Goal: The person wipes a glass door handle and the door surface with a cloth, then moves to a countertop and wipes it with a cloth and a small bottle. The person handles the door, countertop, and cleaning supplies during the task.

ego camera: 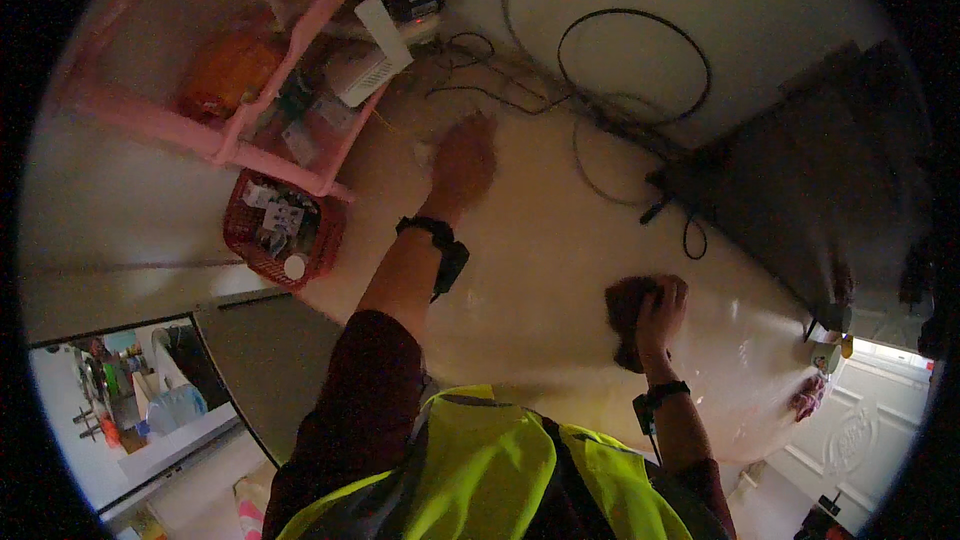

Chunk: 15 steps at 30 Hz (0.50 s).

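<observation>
My right hand (664, 309) grips a dark, bunched-up cloth (627, 306) resting on the pale, glossy tabletop (540, 285). Farther up the table is my left hand (466, 157), reaching toward the wall side and blurred. Its fingers cannot be made out, so whether it holds anything is unclear. Just left of that hand a small whitish thing (424, 153) shows on the tabletop, too blurred to name. Each wrist wears a black strap with a small box.
A pink plastic rack (232, 142) at upper left holds a white device (375, 75). Below it stands a red plastic basket (330, 232) of small items. Black cables (559, 101) run along the wall. A large dark flat panel (795, 187) borders the right, with a cup (823, 357) beyond.
</observation>
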Tool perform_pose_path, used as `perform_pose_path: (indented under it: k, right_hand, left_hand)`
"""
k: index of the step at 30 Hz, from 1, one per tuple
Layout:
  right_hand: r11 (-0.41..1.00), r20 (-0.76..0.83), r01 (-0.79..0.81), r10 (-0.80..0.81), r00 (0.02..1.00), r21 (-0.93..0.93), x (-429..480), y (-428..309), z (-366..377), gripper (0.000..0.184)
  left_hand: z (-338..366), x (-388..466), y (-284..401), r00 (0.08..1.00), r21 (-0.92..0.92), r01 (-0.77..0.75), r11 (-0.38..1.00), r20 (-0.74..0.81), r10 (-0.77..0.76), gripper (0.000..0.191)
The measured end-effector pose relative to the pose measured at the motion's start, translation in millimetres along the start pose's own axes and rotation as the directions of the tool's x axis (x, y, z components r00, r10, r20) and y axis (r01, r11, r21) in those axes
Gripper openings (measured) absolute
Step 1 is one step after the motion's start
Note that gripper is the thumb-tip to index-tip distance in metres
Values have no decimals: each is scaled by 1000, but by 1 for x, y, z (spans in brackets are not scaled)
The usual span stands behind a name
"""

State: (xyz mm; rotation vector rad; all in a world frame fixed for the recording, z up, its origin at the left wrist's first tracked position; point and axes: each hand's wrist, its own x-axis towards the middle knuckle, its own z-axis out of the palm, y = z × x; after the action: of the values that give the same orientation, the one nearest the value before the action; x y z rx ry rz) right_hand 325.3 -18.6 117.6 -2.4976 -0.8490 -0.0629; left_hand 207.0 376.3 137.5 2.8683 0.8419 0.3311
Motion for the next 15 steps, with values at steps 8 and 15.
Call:
perform_pose_path:
  k: [8,15]
  right_hand:
    - [999,-47,32,-33,998,-23,2,-5,2,30]
    - [999,-22,-19,18,1000,-46,4,-15,-3,25]
  left_hand:
    - [-4,-57,26,968,14,-156,988,200,150,53]
    - [-1,-55,17,904,-71,-392,917,157,398,54]
